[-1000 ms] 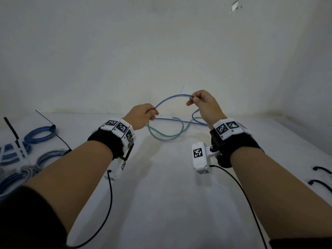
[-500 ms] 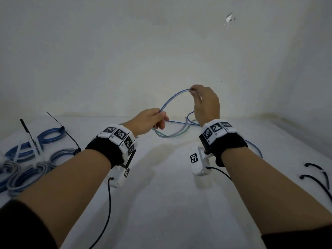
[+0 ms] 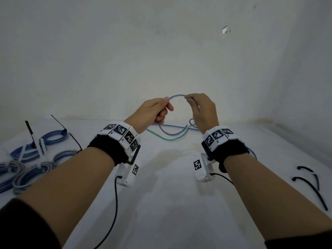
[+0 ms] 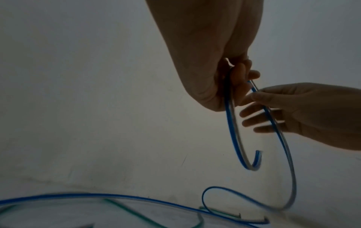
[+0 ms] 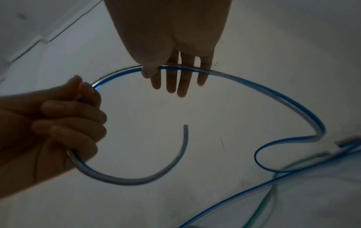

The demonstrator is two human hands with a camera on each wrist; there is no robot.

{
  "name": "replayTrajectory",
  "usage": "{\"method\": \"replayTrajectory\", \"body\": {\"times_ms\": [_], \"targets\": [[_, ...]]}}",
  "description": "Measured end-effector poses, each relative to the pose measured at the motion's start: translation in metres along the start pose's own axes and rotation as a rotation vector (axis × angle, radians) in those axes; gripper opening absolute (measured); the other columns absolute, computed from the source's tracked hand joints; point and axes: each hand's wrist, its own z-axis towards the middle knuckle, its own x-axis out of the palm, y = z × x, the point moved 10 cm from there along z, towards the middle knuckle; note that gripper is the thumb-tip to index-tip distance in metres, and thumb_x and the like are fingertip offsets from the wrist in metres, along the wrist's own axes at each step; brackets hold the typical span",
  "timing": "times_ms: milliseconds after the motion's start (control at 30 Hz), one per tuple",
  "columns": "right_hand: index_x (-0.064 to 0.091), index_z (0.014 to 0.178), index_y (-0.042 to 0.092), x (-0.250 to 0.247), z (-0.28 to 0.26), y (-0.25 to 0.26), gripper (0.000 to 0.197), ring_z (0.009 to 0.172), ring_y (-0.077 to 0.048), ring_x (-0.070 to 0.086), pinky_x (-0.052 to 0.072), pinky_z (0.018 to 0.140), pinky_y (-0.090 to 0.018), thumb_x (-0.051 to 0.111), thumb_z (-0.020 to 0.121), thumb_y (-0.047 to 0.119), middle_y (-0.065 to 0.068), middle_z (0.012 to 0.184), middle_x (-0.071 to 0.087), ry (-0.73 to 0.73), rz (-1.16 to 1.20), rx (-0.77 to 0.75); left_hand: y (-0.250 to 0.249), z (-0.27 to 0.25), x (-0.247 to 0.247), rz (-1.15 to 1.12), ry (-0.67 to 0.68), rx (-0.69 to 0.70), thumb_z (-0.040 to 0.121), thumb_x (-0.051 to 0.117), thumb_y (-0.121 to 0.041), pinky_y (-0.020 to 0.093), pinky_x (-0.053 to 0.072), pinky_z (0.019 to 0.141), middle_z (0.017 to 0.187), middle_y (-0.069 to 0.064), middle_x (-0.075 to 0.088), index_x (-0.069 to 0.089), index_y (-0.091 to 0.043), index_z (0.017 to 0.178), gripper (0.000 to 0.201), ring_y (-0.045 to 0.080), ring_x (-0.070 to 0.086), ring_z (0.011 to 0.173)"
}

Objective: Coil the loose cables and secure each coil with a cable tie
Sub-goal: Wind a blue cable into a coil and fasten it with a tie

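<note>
Left hand [image 3: 153, 112] fists the blue cable [image 5: 254, 88], right hand [image 3: 202, 109] pinches its arc; first loop forming, but that springy free end could uncurl.

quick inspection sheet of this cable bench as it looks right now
surface: white tabletop, faint stain near the middle
job's things: blue-and-clear flat cable arched between both hands, free end curling below; thin green cable lying loose behind
clutter: tied blue cable coils far left; loose black cable ties far right
grippers: left hand grips the cable; right hand pinches it
cables: black wrist-camera leads hang down
surroundings: plain white wall, chipped spot
</note>
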Motion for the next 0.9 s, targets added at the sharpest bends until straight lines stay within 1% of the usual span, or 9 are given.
{"method": "replayTrajectory", "body": {"times_ms": [67, 200, 300, 467, 567, 667, 733, 800, 900], "targets": [[0.066, 0.093, 0.005, -0.008, 0.000, -0.005, 0.021, 0.069, -0.020, 0.060, 0.049, 0.072, -0.031, 0.046, 0.095, 0.013, -0.008, 0.072, 0.064, -0.046, 0.158, 0.124, 0.006, -0.002, 0.009, -0.068, 0.042, -0.065, 0.100, 0.035, -0.035, 0.023, 0.049, 0.062, 0.061, -0.003, 0.047, 0.060, -0.010, 0.084, 0.039, 0.010, 0.044, 0.052], [0.062, 0.089, 0.014, -0.017, 0.007, -0.019, 0.021, 0.051, -0.008, 0.053, 0.047, 0.059, -0.023, 0.043, 0.098, 0.015, 0.000, 0.063, 0.058, -0.131, 0.345, 0.326, 0.023, -0.014, 0.029, 0.001, 0.221, -0.135, 0.101, 0.034, -0.026, 0.043, 0.044, 0.099, 0.086, 0.001, 0.068, 0.061, -0.010, 0.093, 0.032, 0.017, 0.063, 0.085], [0.063, 0.092, 0.017, -0.021, 0.011, -0.027, 0.022, 0.050, -0.007, 0.048, 0.041, 0.057, -0.022, 0.043, 0.099, 0.020, 0.002, 0.065, 0.057, -0.152, 0.337, 0.370, 0.032, -0.023, 0.041, 0.090, 0.348, -0.149, 0.101, 0.037, -0.015, 0.037, 0.042, 0.101, 0.117, 0.006, 0.063, 0.053, -0.015, 0.102, 0.016, 0.016, 0.056, 0.115], [0.065, 0.113, 0.009, -0.016, 0.008, -0.051, 0.029, 0.064, -0.005, 0.044, 0.038, 0.068, -0.026, 0.040, 0.099, 0.015, 0.012, 0.072, 0.050, -0.096, 0.302, 0.434, 0.027, -0.020, 0.029, 0.019, 0.237, -0.114, 0.100, 0.037, -0.008, 0.034, 0.046, 0.096, 0.093, 0.006, 0.069, 0.060, -0.008, 0.098, 0.023, 0.015, 0.067, 0.089], [0.055, 0.129, 0.006, -0.003, -0.005, -0.067, 0.036, 0.066, 0.002, 0.039, 0.034, 0.068, -0.020, 0.038, 0.097, 0.006, 0.016, 0.075, 0.044, 0.023, 0.300, 0.530, 0.013, -0.018, 0.017, -0.113, 0.140, -0.069, 0.102, 0.032, -0.017, 0.036, 0.051, 0.092, 0.087, 0.007, 0.071, 0.053, -0.010, 0.086, 0.027, 0.021, 0.068, 0.089], [0.051, 0.120, 0.013, 0.011, -0.024, -0.060, 0.029, 0.057, -0.010, 0.047, 0.040, 0.056, -0.025, 0.040, 0.096, 0.003, 0.002, 0.071, 0.048, 0.146, 0.317, 0.585, -0.005, -0.014, 0.012, -0.344, 0.028, 0.003, 0.103, 0.030, -0.022, 0.039, 0.055, 0.081, 0.067, 0.001, 0.059, 0.047, -0.012, 0.086, 0.026, 0.019, 0.064, 0.067], [0.047, 0.108, 0.010, 0.017, -0.038, -0.055, 0.015, 0.054, -0.014, 0.054, 0.046, 0.048, -0.023, 0.045, 0.095, 0.003, -0.004, 0.075, 0.051, 0.145, 0.376, 0.648, -0.014, -0.009, 0.011, -0.475, -0.032, 0.037, 0.103, 0.032, -0.024, 0.031, 0.052, 0.067, 0.063, -0.002, 0.045, 0.048, -0.013, 0.090, 0.023, 0.012, 0.046, 0.052], [0.048, 0.100, 0.005, 0.022, -0.051, -0.051, 0.007, 0.050, -0.014, 0.056, 0.049, 0.044, -0.019, 0.048, 0.094, 0.003, -0.007, 0.076, 0.054, 0.142, 0.470, 0.731, -0.020, -0.006, 0.014, -0.567, -0.032, 0.047, 0.102, 0.033, -0.022, 0.024, 0.044, 0.060, 0.068, -0.002, 0.043, 0.051, -0.011, 0.097, 0.021, 0.009, 0.038, 0.052], [0.049, 0.097, 0.002, 0.033, -0.063, -0.043, 0.005, 0.046, -0.013, 0.058, 0.052, 0.045, -0.021, 0.052, 0.093, 0.001, -0.011, 0.073, 0.056, 0.197, 0.568, 0.802, -0.029, -0.002, 0.021, -0.588, 0.006, 0.085, 0.100, 0.030, -0.006, 0.022, 0.042, 0.062, 0.077, 0.001, 0.047, 0.051, -0.006, 0.104, 0.022, 0.009, 0.043, 0.058]]}}
